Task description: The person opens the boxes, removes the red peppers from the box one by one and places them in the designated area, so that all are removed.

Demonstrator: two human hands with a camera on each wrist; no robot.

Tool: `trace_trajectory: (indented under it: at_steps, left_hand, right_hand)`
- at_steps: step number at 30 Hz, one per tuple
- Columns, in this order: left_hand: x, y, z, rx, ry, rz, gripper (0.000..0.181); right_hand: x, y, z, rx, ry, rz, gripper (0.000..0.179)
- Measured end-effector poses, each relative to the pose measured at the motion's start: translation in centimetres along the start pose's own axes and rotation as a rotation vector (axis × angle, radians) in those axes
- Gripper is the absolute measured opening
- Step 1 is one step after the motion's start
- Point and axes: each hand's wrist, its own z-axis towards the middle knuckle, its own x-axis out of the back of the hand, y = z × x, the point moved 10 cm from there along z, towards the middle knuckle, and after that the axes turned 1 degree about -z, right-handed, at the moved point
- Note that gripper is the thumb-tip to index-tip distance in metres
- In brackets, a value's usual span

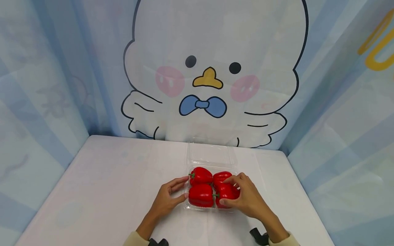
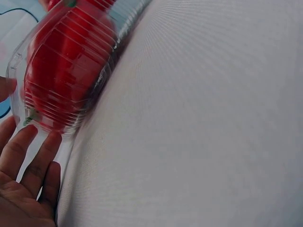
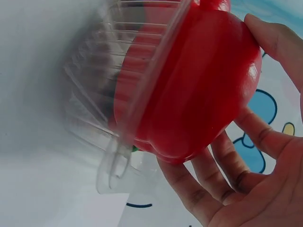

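A clear plastic clamshell box stands on the table, holding several red bell peppers. On its left side are a front pepper and a back pepper. Another pepper lies at the back right, partly covered by my right hand. That hand grips the front-right bell pepper, thumb on one side and fingers on the other. In the right wrist view this pepper stands partly above the box rim. My left hand touches the box's left wall with spread fingertips.
The box's transparent lid lies folded back towards the rear curtain, which carries a cartoon bird. Patterned curtains enclose both sides of the white table. A black wrist device sits near the right sleeve.
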Motion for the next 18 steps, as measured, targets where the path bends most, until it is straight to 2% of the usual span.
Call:
trace_trajectory:
  at_steps: [11,18]
  left_hand:
    - [0.0,0.2,-0.1,0.001,0.002,0.002,0.058]
    - [-0.1,0.2,0.0,0.003,0.003,-0.002,0.058]
  right_hand:
    - [1.7,-0.4,-0.2,0.018,0.021,0.016,0.067]
    - [2.9,-0.5,0.0,0.074,0.056,0.017,0.067]
